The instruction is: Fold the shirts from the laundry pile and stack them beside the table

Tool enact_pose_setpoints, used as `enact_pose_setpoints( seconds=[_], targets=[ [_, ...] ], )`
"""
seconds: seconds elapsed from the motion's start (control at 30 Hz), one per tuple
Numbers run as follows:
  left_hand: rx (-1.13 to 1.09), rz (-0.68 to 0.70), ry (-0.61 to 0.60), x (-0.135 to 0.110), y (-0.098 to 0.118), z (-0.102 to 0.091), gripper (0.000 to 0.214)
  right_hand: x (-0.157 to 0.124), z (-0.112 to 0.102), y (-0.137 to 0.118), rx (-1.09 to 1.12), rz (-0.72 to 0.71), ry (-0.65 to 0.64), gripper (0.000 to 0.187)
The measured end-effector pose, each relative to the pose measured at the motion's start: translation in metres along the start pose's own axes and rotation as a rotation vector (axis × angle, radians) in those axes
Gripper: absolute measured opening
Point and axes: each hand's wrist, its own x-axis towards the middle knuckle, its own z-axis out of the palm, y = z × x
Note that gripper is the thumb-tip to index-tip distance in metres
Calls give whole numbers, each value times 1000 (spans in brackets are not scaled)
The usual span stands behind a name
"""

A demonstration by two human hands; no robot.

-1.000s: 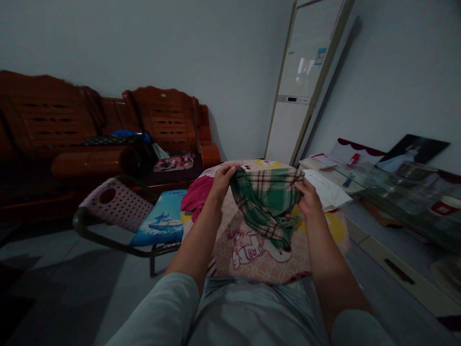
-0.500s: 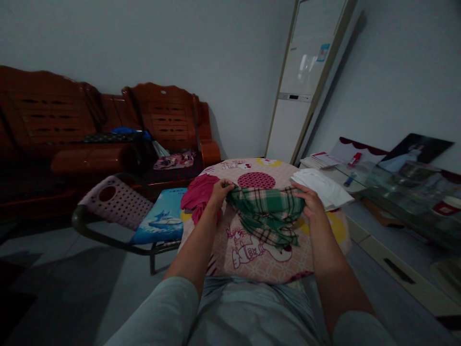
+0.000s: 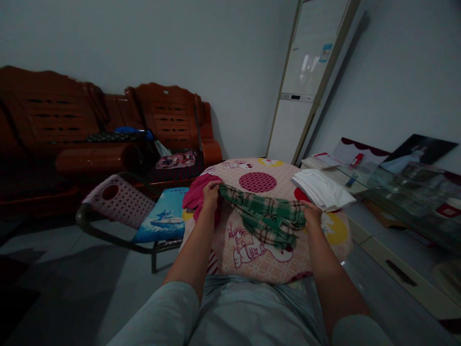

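A green plaid cloth lies stretched across a round table covered by a pink cartoon-print tablecloth. My left hand grips the cloth's left end, fingers closed on it. My right hand pinches its right end. The cloth rests low on the table, bunched in folds between both hands. A magenta garment lies just under and beside my left hand at the table's left edge.
A folded white cloth sits at the table's far right. A chair with a pink perforated back and blue cushion stands left of the table. A brown sofa fills the back left. A tall white unit and cluttered glass shelf are right.
Both hands have lowered the plaid cloth from held up in the air down onto the table and drawn it out wider, my left hand moving left and down.
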Motion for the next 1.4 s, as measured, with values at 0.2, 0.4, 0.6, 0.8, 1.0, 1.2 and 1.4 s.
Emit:
enact_pose_setpoints(
  seconds=[0.2, 0.4, 0.6, 0.8, 1.0, 1.2, 1.4],
  targets=[
    [-105, -10, -78, 15, 22, -4, 23, 9, -14, -29, 483, 76, -136, 40],
    [25, -5, -90, 30, 41, -3, 19, 33, -17, -74, 522, 85, -237, 40],
    [-60, 427, -123, 79, 113, 42, 31, 91, -8, -162, 554, -409, -147, 44],
    [133, 364, -222, 59, 128, 36, 28, 69, -24, -167, 424, -416, -305, 37],
    [71, 287, -281, 19, 143, -12, 28, 20, -80, -150, 420, -268, -541, 37],
    [93, 379, -283, 41, 152, 15, 27, 44, -66, -174, 379, -318, -557, 47],
    [119, 391, -176, 104, 106, 58, 31, 104, 7, -162, 379, -390, -414, 50]
  ],
)
